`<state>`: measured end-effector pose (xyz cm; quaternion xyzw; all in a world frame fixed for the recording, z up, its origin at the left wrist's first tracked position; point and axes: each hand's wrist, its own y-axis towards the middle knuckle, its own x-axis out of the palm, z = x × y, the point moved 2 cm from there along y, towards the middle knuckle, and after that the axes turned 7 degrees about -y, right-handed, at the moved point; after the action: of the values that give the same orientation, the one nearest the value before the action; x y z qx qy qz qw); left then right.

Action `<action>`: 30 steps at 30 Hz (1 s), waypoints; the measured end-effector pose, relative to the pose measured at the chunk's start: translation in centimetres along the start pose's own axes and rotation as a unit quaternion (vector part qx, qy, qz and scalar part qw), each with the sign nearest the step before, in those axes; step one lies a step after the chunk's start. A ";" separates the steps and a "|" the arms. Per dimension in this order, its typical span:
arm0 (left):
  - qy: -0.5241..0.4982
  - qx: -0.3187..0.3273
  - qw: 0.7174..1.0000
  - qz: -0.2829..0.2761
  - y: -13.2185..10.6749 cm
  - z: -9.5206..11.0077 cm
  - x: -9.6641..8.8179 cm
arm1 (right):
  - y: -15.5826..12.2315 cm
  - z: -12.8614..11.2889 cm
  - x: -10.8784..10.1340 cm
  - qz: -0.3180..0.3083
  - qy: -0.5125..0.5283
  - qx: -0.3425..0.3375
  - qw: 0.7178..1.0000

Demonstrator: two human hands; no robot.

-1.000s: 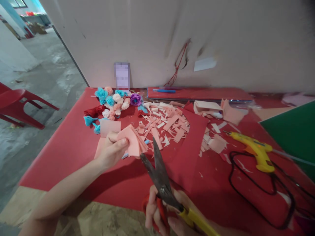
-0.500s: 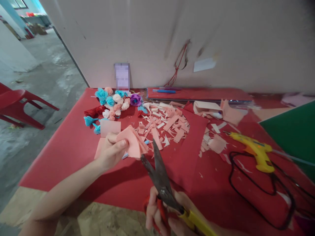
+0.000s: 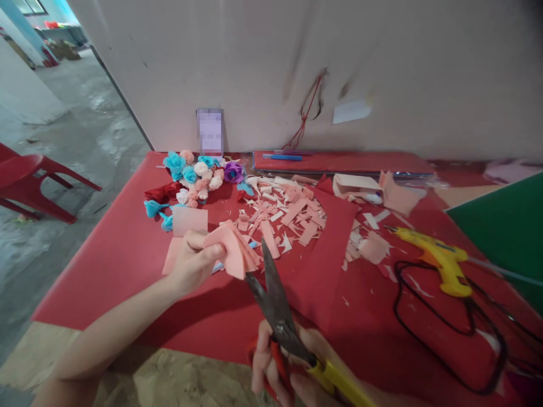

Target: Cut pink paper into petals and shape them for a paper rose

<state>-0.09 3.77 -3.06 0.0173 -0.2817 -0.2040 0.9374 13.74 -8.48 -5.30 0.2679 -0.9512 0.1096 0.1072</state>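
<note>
A stack of folded peach paper (image 3: 231, 249) is pinched between the thumb and fingers of my left hand (image 3: 193, 263). Its layers fan out toward the right. My right hand (image 3: 280, 362) grips a pair of scissors (image 3: 278, 316) with one red and one yellow handle. The dark blades are spread apart, their tips close to the paper's lower right edge; whether they touch it I cannot tell. Beneath and behind the left hand lie flat peach paper squares (image 3: 190, 220). Just past the blades a heap of peach paper scraps (image 3: 297, 212) covers the table.
Paper flowers (image 3: 197, 178) in several colours lie at the back left, before a propped phone (image 3: 210, 133). A yellow glue gun (image 3: 441, 260) with a looped black cord rests at right, near a green board (image 3: 504, 226). Pens (image 3: 283, 157) lie along the wall. A red chair (image 3: 38, 175) stands left.
My left hand has tilted the peach paper slightly down and to the right, so its layers fan more. The scissors stay spread, in nearly the same place.
</note>
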 end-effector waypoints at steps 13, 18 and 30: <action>0.013 0.001 0.994 -0.110 -0.1 -0.2 0.1 | -0.6 1.0 0.0 0.035 -0.026 -0.031 0.999; 0.025 -0.012 0.992 -0.122 -0.1 -0.1 0.1 | -0.5 1.0 0.1 0.027 0.008 -0.029 0.999; 0.082 -0.051 0.991 -0.090 -0.2 0.0 -0.5 | -0.2 0.9 0.1 0.022 0.013 -0.015 1.000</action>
<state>-0.55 3.77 -3.39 0.0116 -0.1909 -0.2997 0.9347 13.61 -8.98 -6.09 0.2437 -0.9569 0.1009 0.1212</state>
